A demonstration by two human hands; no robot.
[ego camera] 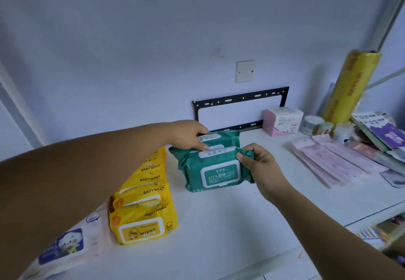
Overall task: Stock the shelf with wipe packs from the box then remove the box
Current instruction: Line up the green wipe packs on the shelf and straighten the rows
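Note:
Two green wipe packs stand upright, one behind the other, on the white shelf. My right hand grips the right edge of the front green pack. My left hand rests on top, its fingers between the front pack and the rear green pack. Left of them runs a row of several yellow baby wipe packs, standing upright front to back. The box is not in view.
White and blue wipe packs lie at the shelf's front left. At the right are a pink N95 mask box, small jars, a yellow film roll, and flat pink packets. A black bracket hangs on the wall.

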